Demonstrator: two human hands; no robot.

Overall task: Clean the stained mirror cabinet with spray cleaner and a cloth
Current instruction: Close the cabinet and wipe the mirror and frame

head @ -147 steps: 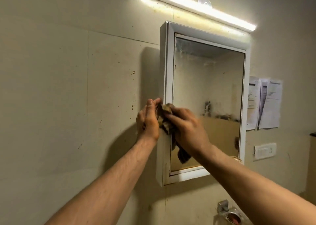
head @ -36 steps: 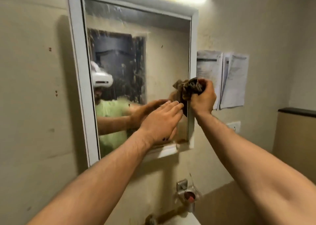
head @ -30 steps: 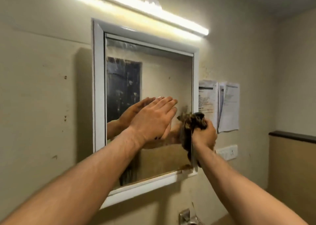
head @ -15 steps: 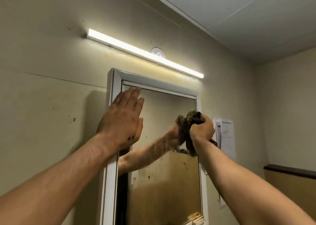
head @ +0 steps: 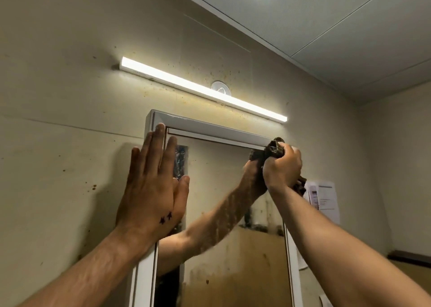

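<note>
The mirror cabinet [head: 210,129] hangs on the wall with a white frame and smeared, spotted glass. My left hand [head: 151,188] lies flat, fingers spread, over the cabinet's upper left corner and frame. My right hand [head: 282,167] is clenched on a dark brown cloth [head: 275,148], which presses against the upper right corner of the frame. The glass reflects my right forearm. No spray cleaner is in view.
A lit tube light [head: 203,90] runs across the wall just above the cabinet. Papers [head: 324,199] are stuck to the wall right of the mirror. The wall is speckled with brown stains. A dark ledge [head: 410,257] sits at the far right.
My right hand has carried the cloth up the right side of the mirror to its top right corner. My left hand has shifted from the glass to the upper left frame. The view tilted upward.
</note>
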